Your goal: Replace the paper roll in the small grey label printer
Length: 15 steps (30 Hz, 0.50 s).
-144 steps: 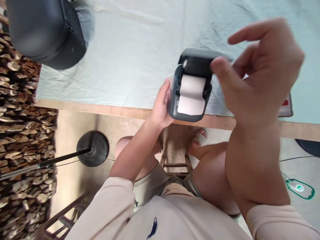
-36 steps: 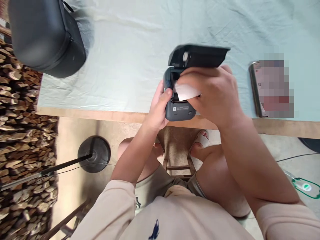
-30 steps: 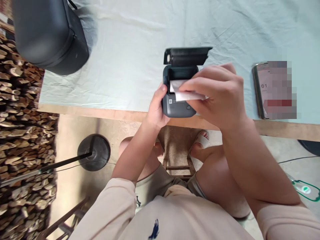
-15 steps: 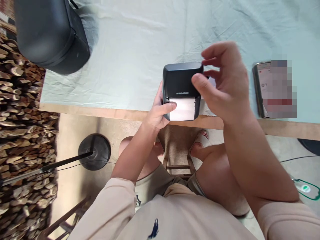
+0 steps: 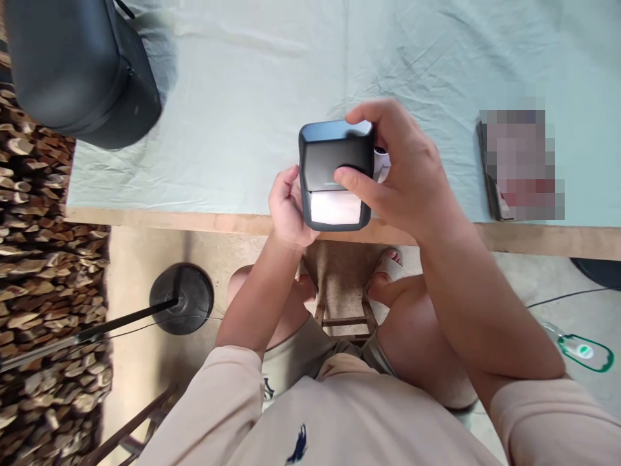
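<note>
- Table point(image 5: 272, 97): covered by a pale green cloth point(image 5: 412, 39), creased; the bare wooden near edge shows below the cloth hem.
- Case point(image 5: 77, 65): black, rounded, on the far left corner of the table, overhanging the left edge.
- Phone point(image 5: 488, 175): lies flat near the right end of the near edge, well apart from your hands; its screen is blurred out, so content cannot be read.
- Printer point(image 5: 334, 155): small dark grey box with rounded corners, at the near edge of the table about midway along it, partly out past the wood. Lid is down. Whether its base touches the cloth cannot be told.
- Paper point(image 5: 336, 207): white strip showing at the printer's near face, below the lid.
- Right hand point(image 5: 402, 175): you grip the printer from its right side; thumb lies across the lid top near the paper slot, index finger curls over the far right corner, the other fingers wrap behind. Fingers closed firmly on the body.
- Left hand point(image 5: 286, 210): loosely curled fist against the printer's left near corner, touching it; fingers narrow, folded in. Whether they clasp the casing or only brace it cannot be told.
- Below the table: your knees, a wooden stool, a round black stand base point(image 5: 181, 299) on the floor to the left.
</note>
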{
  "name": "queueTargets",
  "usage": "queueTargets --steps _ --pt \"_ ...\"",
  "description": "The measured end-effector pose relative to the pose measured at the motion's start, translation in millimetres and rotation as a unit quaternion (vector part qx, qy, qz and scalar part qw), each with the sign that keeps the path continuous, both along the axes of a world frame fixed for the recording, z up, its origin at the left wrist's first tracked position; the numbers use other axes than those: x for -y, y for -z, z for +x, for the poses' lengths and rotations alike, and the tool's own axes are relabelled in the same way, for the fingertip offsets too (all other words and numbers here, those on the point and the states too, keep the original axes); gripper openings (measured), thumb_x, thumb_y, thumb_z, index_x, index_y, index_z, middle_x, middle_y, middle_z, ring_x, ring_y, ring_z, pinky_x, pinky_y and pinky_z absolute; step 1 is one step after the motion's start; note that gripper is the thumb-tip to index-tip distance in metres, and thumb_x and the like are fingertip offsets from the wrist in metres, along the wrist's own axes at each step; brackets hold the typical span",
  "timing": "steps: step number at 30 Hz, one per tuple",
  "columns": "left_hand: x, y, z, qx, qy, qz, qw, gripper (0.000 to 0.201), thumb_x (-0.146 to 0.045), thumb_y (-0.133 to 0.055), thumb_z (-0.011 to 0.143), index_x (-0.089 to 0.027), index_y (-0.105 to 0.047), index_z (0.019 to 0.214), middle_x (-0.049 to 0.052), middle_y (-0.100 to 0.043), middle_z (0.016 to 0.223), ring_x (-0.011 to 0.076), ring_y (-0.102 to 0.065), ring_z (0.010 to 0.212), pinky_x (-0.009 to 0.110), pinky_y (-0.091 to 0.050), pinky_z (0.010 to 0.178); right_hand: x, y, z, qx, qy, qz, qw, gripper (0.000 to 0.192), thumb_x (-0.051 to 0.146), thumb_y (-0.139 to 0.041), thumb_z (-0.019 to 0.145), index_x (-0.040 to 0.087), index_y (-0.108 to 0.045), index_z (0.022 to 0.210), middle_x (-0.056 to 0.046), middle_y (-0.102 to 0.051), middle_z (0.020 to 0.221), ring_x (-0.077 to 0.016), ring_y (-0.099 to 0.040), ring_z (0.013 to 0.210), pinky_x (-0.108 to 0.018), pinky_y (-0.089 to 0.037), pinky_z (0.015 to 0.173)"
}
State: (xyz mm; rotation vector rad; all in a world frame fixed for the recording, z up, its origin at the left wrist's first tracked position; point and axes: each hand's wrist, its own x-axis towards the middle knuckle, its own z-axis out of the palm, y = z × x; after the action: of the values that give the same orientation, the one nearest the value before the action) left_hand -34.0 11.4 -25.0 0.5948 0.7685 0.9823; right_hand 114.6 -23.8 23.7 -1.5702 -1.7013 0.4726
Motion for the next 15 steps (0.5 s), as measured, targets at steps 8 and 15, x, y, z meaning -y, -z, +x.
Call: queueTargets --steps 8,15 --pt "1.3 -3.2 4.6 0.014 0.046 0.020 0.999 0.045 -0.053 -0.035 0.095 -0.022 -0.067 0.103 0.003 -0.070 0.113 0.0232 -0.050 0.135 0.038 -0.053 0.106 0.3 -5.5 9.7 -0.022 -0.044 0.024 0.998 0.033 0.016 -0.056 0.078 0.024 -0.051 0.110 0.000 -0.062 0.117 -0.0122 -0.059 0.107 -0.027 -0.049 0.093" --pt "-0.4 4.1 2.5 -0.051 0.023 0.005 0.998 0.042 -0.055 -0.046 0.091 -0.018 -0.066 0.098 0.005 -0.070 0.109 0.0255 -0.047 0.139 0.034 -0.052 0.105 1.6 -10.5 9.6 0.029 -0.030 -0.027 0.999 0.041 0.016 -0.060 0.073 0.029 -0.048 0.111 0.003 -0.061 0.121 -0.0160 -0.059 0.109 -0.031 -0.050 0.086"
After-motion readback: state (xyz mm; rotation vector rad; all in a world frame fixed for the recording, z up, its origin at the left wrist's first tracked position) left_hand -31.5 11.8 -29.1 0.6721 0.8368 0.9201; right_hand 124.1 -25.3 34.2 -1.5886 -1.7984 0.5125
